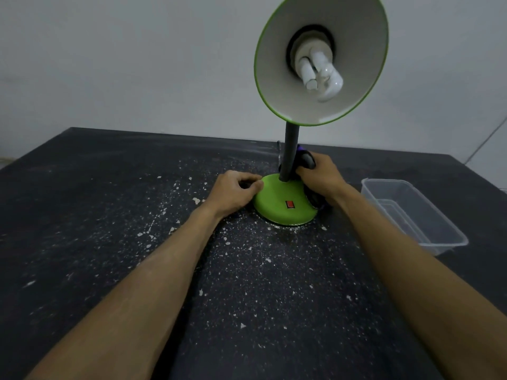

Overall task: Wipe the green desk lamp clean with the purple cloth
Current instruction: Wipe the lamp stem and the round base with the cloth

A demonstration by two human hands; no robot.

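Two bare forearms reach up from the bottom of the frame over the speckled dark counter (137,165). At centre, the left hand (233,194) touches the lamp (285,204) base's left edge, fingers curled together. The right hand (321,176) has its fingers clamped on the cloth (303,157), beside the black stem. At right stands a clear tub (411,215). The shade fills the upper right.

dim, even indoor light | soft shadows | slight overall blur | wide-angle bending at edges
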